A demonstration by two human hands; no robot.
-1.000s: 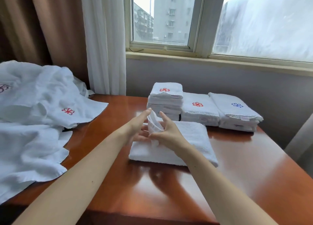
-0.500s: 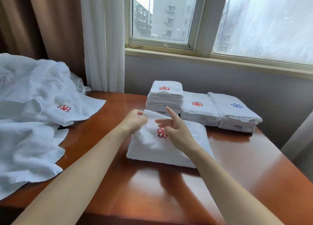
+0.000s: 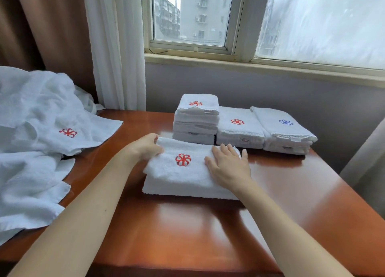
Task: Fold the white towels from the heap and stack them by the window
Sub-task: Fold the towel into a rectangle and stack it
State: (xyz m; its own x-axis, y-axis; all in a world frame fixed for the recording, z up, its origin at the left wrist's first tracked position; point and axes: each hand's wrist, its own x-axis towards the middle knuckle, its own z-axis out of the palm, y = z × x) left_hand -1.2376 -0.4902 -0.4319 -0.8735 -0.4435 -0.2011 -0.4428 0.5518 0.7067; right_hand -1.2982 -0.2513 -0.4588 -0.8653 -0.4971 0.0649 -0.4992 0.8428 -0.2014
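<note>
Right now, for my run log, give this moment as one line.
left hand grips folded towel edge | right hand presses it flat | three stacks by window

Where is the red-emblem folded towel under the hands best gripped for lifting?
Probably at its two short ends, coming in from left and right and reaching under the bottom layer: the folded towel lies flat in loose layers that a one-sided grip would let flop open.

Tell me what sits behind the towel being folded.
Three stacks of folded towels: left stack tallest, middle stack, right stack with a blue emblem. The towel covers part of the left stack's base.
</note>
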